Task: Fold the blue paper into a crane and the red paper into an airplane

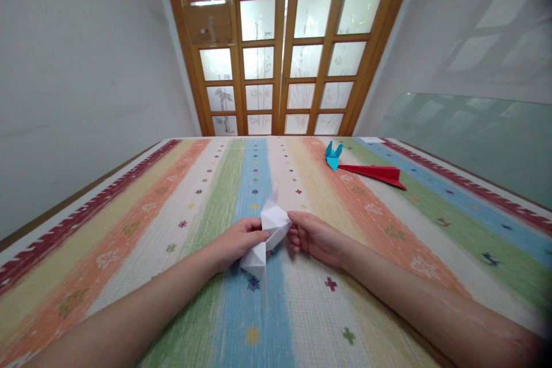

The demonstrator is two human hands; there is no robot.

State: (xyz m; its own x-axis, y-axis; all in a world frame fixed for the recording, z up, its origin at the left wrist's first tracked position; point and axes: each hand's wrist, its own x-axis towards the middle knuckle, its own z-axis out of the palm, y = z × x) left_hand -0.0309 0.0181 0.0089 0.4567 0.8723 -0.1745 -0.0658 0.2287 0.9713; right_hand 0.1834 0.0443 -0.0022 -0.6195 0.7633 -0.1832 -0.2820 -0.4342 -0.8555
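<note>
A folded white paper origami figure with several creased facets and pointed ends is held up over the blue stripe of the tablecloth. My left hand grips it around its middle, thumb on the near face and the other fingers partly hidden behind the paper. At the figure's right corner, the thumb and forefinger of my right hand pinch the edge, with the remaining fingers curled below. One point of the paper rises away from me, and another part hangs below my left thumb.
On the far right of the striped tablecloth stands a blue origami crane. A red paper airplane lies beside it. Beyond the table are wooden doors with glass panes. Walls flank both sides, and a pale glass panel leans at right.
</note>
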